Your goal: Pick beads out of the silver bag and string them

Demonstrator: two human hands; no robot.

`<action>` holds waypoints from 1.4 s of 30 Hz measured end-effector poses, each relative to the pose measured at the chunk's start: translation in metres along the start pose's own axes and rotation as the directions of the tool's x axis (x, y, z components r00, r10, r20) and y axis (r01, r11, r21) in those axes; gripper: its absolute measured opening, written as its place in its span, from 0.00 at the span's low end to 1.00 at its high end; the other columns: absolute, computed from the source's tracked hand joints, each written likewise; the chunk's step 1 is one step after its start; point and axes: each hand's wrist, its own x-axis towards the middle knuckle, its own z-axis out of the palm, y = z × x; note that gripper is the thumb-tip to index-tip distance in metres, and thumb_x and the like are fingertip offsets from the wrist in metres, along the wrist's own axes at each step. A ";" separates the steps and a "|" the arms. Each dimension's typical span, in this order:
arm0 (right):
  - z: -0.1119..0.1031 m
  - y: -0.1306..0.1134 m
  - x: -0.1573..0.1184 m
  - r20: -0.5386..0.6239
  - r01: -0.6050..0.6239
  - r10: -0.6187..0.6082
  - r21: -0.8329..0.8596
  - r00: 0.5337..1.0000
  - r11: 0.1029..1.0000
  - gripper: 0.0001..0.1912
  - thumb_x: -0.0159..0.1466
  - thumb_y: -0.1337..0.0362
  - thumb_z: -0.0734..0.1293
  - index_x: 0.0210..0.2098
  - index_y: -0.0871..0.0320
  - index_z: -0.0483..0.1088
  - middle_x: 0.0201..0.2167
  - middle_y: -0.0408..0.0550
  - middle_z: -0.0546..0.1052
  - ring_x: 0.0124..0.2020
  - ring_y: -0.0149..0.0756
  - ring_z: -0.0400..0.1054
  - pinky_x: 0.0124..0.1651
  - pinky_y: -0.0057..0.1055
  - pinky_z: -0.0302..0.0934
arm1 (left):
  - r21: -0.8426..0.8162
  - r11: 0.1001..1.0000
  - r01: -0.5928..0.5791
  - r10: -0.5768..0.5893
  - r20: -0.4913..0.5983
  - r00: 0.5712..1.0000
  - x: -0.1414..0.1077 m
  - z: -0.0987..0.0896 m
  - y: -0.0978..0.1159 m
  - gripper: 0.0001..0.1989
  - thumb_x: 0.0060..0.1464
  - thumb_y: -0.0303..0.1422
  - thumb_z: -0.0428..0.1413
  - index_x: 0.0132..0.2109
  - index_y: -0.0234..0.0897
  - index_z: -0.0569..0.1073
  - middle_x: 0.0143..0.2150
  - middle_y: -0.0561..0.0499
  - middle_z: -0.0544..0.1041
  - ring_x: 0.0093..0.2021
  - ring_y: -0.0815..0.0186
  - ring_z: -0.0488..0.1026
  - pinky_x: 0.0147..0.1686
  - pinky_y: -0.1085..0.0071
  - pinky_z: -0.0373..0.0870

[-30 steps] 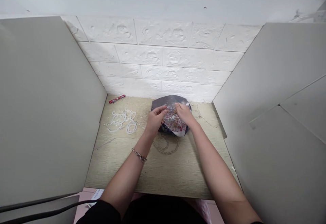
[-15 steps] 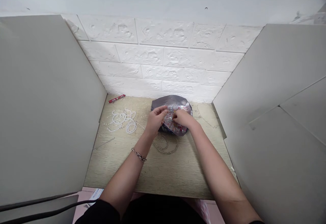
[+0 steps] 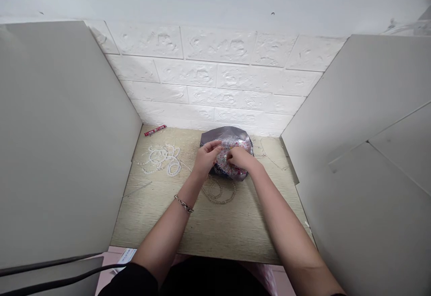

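Note:
A silver-lined bag [image 3: 226, 133] stands spread open near the wall, with many small colourful beads [image 3: 241, 145] inside. Over its left side is my left hand [image 3: 206, 156], thumb and fingers pinched together; whatever lies between them is too small to make out. My right hand [image 3: 240, 157] is closed with its fingertips down at the beads, and its grip is hidden. A strand of clear beads [image 3: 224, 202] loops on the table in front of the bag, its upper end passing out of sight near my left hand and the bag.
White bead strands [image 3: 173, 168] lie coiled on the left of the wooden table [image 3: 232, 233]. A red narrow packet [image 3: 155, 130] rests at the back left corner. Thin strands [image 3: 269, 152] lie right of the bag. Grey panels [image 3: 67, 130] flank the table; a brick-patterned wall closes the back.
My right hand has shifted very slightly left over the beads. My left hand stays nearly still, and the bag has barely moved.

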 end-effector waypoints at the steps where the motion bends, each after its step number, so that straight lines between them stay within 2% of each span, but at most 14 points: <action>1: 0.000 0.000 0.000 0.002 0.002 -0.002 0.000 1.000 1.000 0.07 0.50 0.71 0.61 0.25 0.63 0.71 0.27 0.52 0.74 0.30 0.34 0.66 0.33 0.25 0.54 | 0.004 1.000 -0.003 0.003 0.000 1.000 0.000 0.000 0.000 0.14 0.39 0.31 0.55 0.37 0.30 0.69 0.19 0.58 0.63 0.13 0.82 0.51 0.11 0.81 0.46; 10: -0.001 0.008 -0.001 -0.011 0.001 0.000 0.022 1.000 1.000 0.12 0.49 0.76 0.59 0.30 0.61 0.72 0.31 0.50 0.75 0.34 0.32 0.66 0.35 0.23 0.54 | -0.006 1.000 -0.015 0.015 0.016 1.000 0.002 -0.002 -0.003 0.15 0.38 0.32 0.56 0.37 0.30 0.69 0.15 0.61 0.58 0.12 0.82 0.49 0.11 0.81 0.45; 13: -0.002 0.010 -0.001 -0.024 -0.009 0.010 0.018 1.000 1.000 0.13 0.50 0.77 0.59 0.31 0.62 0.71 0.32 0.50 0.74 0.34 0.32 0.66 0.34 0.23 0.54 | -0.014 1.000 -0.015 0.015 0.018 1.000 0.001 -0.001 -0.002 0.15 0.38 0.32 0.56 0.37 0.30 0.69 0.16 0.60 0.59 0.12 0.82 0.49 0.12 0.81 0.46; 23: -0.002 0.009 0.000 -0.004 -0.002 0.002 0.009 1.000 1.000 0.12 0.49 0.75 0.60 0.30 0.61 0.71 0.32 0.48 0.74 0.33 0.31 0.65 0.32 0.22 0.53 | 0.002 1.000 -0.011 0.011 0.014 1.000 0.000 -0.001 -0.001 0.13 0.39 0.31 0.55 0.36 0.31 0.69 0.20 0.57 0.65 0.13 0.82 0.51 0.12 0.81 0.48; 31: 0.004 0.004 0.001 0.000 -0.043 0.043 0.006 0.999 0.999 0.09 0.49 0.74 0.59 0.25 0.62 0.70 0.28 0.51 0.74 0.31 0.33 0.66 0.31 0.25 0.52 | 0.020 1.000 -0.012 0.011 0.020 1.000 0.000 -0.001 -0.001 0.12 0.39 0.31 0.55 0.35 0.31 0.69 0.14 0.60 0.59 0.13 0.81 0.50 0.12 0.81 0.47; 36: 0.002 0.001 0.000 -0.045 -0.056 0.058 0.043 0.997 0.998 0.07 0.51 0.72 0.59 0.24 0.63 0.68 0.27 0.52 0.72 0.31 0.34 0.64 0.33 0.26 0.53 | 0.027 0.999 -0.021 0.020 0.025 0.999 0.001 -0.002 -0.002 0.12 0.39 0.32 0.55 0.34 0.31 0.70 0.13 0.61 0.57 0.12 0.81 0.50 0.12 0.81 0.48; 38: 0.000 0.001 0.000 -0.083 -0.039 0.050 0.126 0.995 0.991 0.08 0.54 0.69 0.57 0.28 0.62 0.67 0.28 0.50 0.72 0.32 0.32 0.64 0.33 0.25 0.54 | 0.030 0.999 -0.019 0.018 0.020 1.000 0.001 -0.002 -0.002 0.12 0.39 0.33 0.55 0.33 0.30 0.70 0.12 0.61 0.57 0.12 0.81 0.50 0.12 0.81 0.48; 40: 0.000 0.002 0.002 -0.120 -0.016 0.067 0.381 0.991 0.924 0.10 0.57 0.66 0.55 0.32 0.62 0.65 0.29 0.47 0.71 0.30 0.29 0.63 0.32 0.24 0.56 | 0.024 1.000 -0.014 0.014 0.016 1.000 0.001 -0.003 -0.003 0.12 0.39 0.33 0.56 0.33 0.30 0.70 0.12 0.61 0.56 0.12 0.81 0.50 0.12 0.81 0.47; 41: 0.001 0.003 0.003 -0.126 -0.005 0.088 0.551 0.988 0.835 0.10 0.57 0.65 0.54 0.34 0.61 0.64 0.28 0.46 0.70 0.28 0.28 0.63 0.32 0.24 0.57 | 0.018 1.000 -0.013 0.013 0.017 1.000 0.002 -0.003 -0.003 0.12 0.39 0.33 0.56 0.34 0.30 0.69 0.12 0.61 0.57 0.12 0.81 0.50 0.12 0.81 0.47; 42: 0.002 0.003 0.004 -0.123 0.007 0.114 0.709 0.986 0.705 0.10 0.57 0.65 0.54 0.34 0.61 0.63 0.27 0.45 0.70 0.28 0.27 0.63 0.32 0.24 0.57 | 0.012 1.000 -0.013 0.013 0.019 1.000 0.002 -0.003 -0.004 0.13 0.38 0.33 0.56 0.34 0.30 0.69 0.13 0.61 0.57 0.12 0.81 0.50 0.12 0.81 0.47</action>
